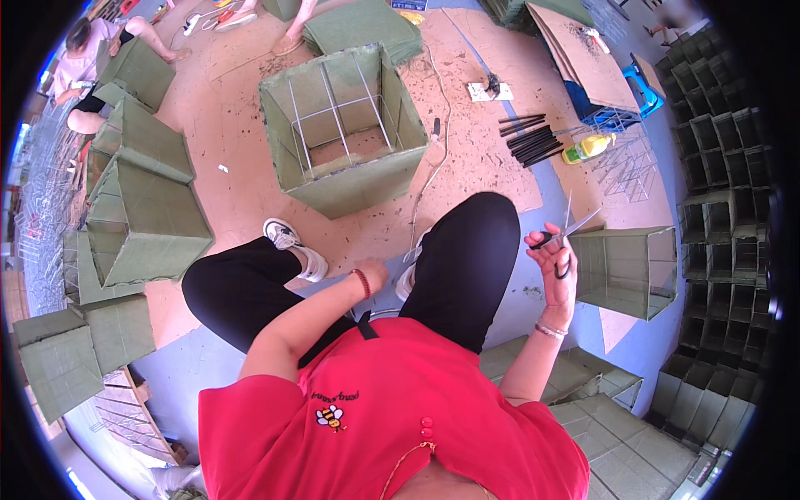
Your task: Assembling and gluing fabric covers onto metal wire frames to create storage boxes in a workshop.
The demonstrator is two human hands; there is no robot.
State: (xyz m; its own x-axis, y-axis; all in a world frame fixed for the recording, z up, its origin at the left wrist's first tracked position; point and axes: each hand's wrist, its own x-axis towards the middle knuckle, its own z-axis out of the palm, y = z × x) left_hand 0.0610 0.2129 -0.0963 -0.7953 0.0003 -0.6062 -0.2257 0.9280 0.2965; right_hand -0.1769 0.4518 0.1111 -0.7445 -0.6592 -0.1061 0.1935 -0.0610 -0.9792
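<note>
My right hand (557,265), raised beside my right knee, grips a pair of scissors (569,229) with black handles. The blades point up and stand apart. My left hand (372,275) is low between my knees, back upward; its fingers are hidden, so whether it holds anything does not show. Ahead of my feet sits a green fabric-covered wire-frame box (350,187), its open top toward me and bare wires crossing the opening. Neither hand touches it. Another green box (629,271) lies on its side just right of the scissors.
Green boxes (150,233) crowd the left; stacked ones (725,217) line the far right. Black rods (533,143), a yellow bottle (588,148) and wire grids (625,171) lie ahead right. A pale cable (446,117) crosses the cardboard-covered floor. A person (92,58) sits far left.
</note>
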